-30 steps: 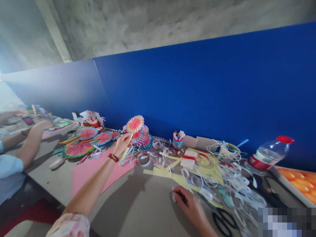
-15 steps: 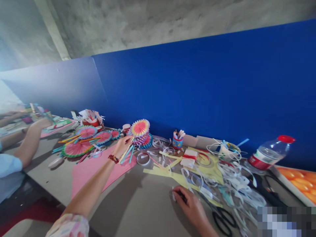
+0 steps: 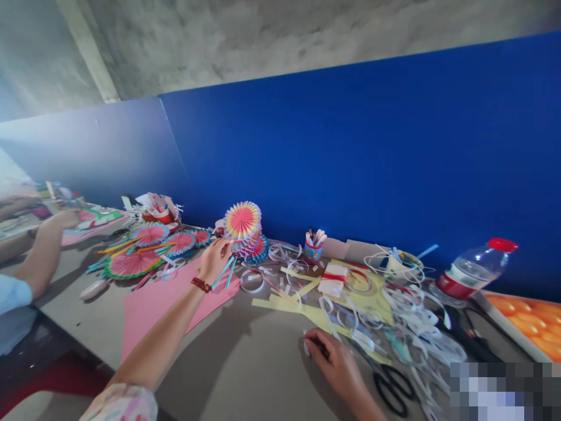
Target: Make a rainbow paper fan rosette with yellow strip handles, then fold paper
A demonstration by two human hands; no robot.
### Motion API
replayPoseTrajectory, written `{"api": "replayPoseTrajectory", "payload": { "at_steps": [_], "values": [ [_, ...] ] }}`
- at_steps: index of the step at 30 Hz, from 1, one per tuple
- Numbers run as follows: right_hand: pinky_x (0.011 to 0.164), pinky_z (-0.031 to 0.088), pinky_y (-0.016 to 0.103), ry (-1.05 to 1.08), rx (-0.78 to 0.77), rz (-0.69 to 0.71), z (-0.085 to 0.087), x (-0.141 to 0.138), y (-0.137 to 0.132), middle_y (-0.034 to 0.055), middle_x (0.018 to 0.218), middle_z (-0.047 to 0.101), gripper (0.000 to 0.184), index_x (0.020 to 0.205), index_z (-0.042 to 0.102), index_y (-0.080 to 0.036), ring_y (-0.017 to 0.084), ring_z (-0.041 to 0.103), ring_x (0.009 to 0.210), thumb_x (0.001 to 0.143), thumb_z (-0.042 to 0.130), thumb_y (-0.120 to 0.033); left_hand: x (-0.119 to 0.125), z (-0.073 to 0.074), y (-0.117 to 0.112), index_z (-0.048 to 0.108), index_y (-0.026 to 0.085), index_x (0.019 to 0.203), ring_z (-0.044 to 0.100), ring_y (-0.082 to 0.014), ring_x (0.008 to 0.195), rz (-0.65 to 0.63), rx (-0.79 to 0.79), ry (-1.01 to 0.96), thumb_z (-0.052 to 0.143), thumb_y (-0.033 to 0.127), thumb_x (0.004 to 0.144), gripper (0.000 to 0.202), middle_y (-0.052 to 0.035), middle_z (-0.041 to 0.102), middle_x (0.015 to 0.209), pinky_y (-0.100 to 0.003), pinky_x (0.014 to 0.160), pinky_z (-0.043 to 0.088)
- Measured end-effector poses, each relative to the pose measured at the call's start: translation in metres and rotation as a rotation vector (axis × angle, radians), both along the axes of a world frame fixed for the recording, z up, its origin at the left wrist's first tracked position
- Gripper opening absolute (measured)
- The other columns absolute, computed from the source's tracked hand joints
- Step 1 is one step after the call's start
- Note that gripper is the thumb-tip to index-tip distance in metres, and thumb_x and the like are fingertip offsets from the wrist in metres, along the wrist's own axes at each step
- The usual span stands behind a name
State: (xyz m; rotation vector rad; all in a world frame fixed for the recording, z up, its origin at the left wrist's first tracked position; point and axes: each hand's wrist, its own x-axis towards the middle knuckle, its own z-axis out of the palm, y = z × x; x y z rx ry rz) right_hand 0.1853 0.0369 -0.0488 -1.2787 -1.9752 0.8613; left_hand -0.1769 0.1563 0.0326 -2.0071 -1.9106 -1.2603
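Note:
My left hand [image 3: 213, 261] is stretched out to the far side of the table and closed round the stick of a round pink and yellow paper fan [image 3: 241, 220], held upright over a stack of similar fans [image 3: 253, 248]. Blue and yellow strips [image 3: 226, 272] hang below my fingers. My right hand [image 3: 329, 355] rests on the grey table [image 3: 245, 362] near me, fingers curled over a small dark thing I cannot make out. A sheet of pink paper [image 3: 162, 298] lies under my left forearm.
More paper fans [image 3: 144, 248] lie at the left. Another person's arm [image 3: 37, 257] rests on the table there. Yellow paper [image 3: 307, 310], white strip loops [image 3: 407, 327], black scissors [image 3: 392, 392], a small pen cup [image 3: 312, 248], a plastic bottle [image 3: 473, 269] and an orange tray [image 3: 526, 321] fill the right.
My left hand has shifted the fan a little over the stack of fans, first lower and to the right, then slightly up again. My right hand has stayed put.

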Motion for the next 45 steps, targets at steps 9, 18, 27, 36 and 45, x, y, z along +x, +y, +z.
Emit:
{"api": "replayPoseTrajectory", "payload": {
  "at_steps": [9,18,27,36,45],
  "values": [
    [0.061,0.045,0.027,-0.016,0.042,-0.005,0.006,0.002,0.000,0.0037,0.074,0.068,0.031,0.090,0.066,-0.019,0.019,0.062,0.066,0.094,0.045,-0.042,0.038,-0.022,-0.101,0.065,0.022,0.094,0.064,-0.0132,0.067,-0.176,-0.125,0.110,0.052,0.027,0.093,0.014,-0.0019,0.071,0.087,-0.022,0.064,0.045],
    [0.062,0.045,0.025,0.039,0.048,-0.036,0.008,0.000,-0.004,0.0023,0.079,0.070,0.025,0.090,0.066,-0.022,0.017,0.062,0.068,0.094,0.047,-0.039,0.037,-0.067,-0.220,0.060,0.023,0.092,0.064,-0.0201,0.087,-0.102,-0.367,0.204,0.049,0.028,0.095,0.012,-0.0055,0.065,0.097,-0.030,0.076,0.050],
    [0.055,0.042,0.022,0.052,0.063,-0.088,0.020,0.004,-0.008,0.0013,0.076,0.067,0.024,0.090,0.066,-0.022,0.015,0.058,0.065,0.094,0.047,-0.036,0.041,-0.068,-0.219,0.056,0.022,0.085,0.062,-0.0206,0.084,-0.130,-0.380,0.216,0.048,0.027,0.096,0.015,-0.0049,0.061,0.088,-0.030,0.072,0.050],
    [0.057,0.043,0.024,0.038,0.047,-0.046,0.016,0.003,-0.008,0.0022,0.079,0.069,0.025,0.093,0.065,-0.023,0.017,0.061,0.068,0.095,0.046,-0.039,-0.004,-0.058,-0.243,0.056,0.023,0.084,0.062,-0.0182,0.073,0.129,-0.323,0.174,0.049,0.038,0.095,0.020,-0.0019,0.062,0.081,-0.028,0.068,0.048],
    [0.056,0.044,0.023,0.018,0.017,-0.033,0.006,0.003,-0.006,0.0029,0.084,0.071,0.027,0.094,0.065,-0.023,0.018,0.063,0.071,0.094,0.048,-0.044,-0.055,-0.063,-0.248,0.058,0.022,0.084,0.063,-0.0161,0.066,0.353,-0.362,0.176,0.049,0.038,0.090,0.020,-0.0035,0.066,0.088,-0.025,0.064,0.047]
  ]
}}
